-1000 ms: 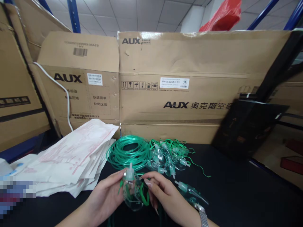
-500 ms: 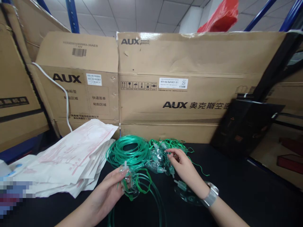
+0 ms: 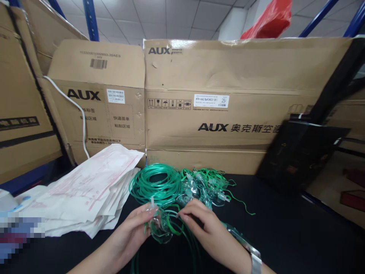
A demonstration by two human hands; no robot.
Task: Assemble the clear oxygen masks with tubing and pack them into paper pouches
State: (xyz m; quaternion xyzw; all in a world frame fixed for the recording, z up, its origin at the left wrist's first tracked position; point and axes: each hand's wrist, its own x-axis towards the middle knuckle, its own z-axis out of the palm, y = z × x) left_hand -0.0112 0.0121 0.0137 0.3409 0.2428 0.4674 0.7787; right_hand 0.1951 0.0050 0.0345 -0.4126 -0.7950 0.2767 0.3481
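Two hands: on my head feed I have the left hand and the right hand close together, low in view.
Left fingers: I see the thumb pressed over the clear mask, pinching it near its pale connector.
Right fingers: thumb and forefinger tips come together beside the green strap and a tube; I cannot tell which they pinch.
Mask: between both hands, above the black tabletop, connector pointing up.
Loose tubing: green lengths curve down below the hands.
Coil: green tubing lies wound just beyond the left hand.
Mask pile: more clear masks with tangled green straps, right of the coil.
Packets: white printed sleeves stacked at left.
Backdrop: AUX cartons stand behind everything.
Watch: a silver band circles the right wrist.
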